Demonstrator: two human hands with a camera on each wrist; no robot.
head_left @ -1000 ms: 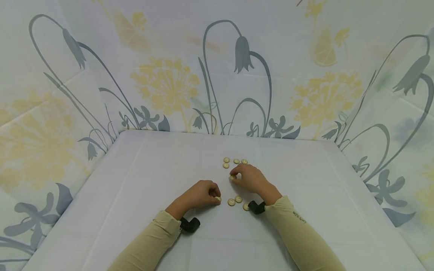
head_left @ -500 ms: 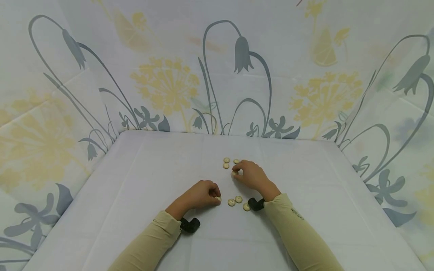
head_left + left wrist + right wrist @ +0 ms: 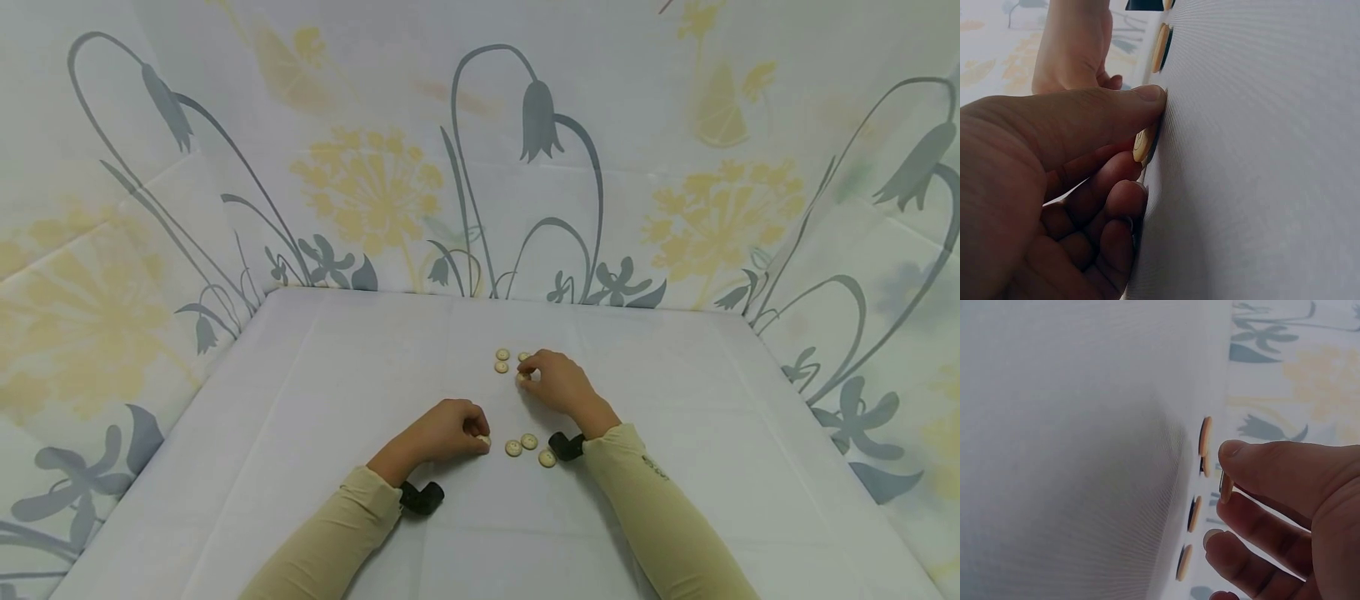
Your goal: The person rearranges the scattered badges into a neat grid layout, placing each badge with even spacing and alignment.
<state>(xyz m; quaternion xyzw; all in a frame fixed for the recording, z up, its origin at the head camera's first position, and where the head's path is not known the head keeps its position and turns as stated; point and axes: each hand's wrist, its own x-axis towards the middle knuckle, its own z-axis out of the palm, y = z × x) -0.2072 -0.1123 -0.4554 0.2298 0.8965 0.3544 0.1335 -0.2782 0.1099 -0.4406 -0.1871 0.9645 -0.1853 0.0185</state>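
My left hand [image 3: 448, 432] rests low on the table and pinches a pale, round button [image 3: 1145, 142] between thumb and fingers, the button right at the cloth. Farther back, my right hand [image 3: 561, 382] pinches another such button [image 3: 1227, 487], held off the cloth with a gap under it in the right wrist view. Near its fingertips lie more buttons: one at the back left [image 3: 502, 354], one just in front of it [image 3: 501, 367], and a third button [image 3: 524, 357] partly covered by the fingers.
Three loose buttons [image 3: 513, 448] lie between the hands toward the front. A white cloth [image 3: 360, 358] covers the table. Flower-patterned fabric [image 3: 420, 167] stands along the back and sides. Each wrist bears a black device [image 3: 422, 498].
My right hand has moved slightly away from me and to the right with its button, covering the rightmost back button. The left hand has stayed in place on its button.
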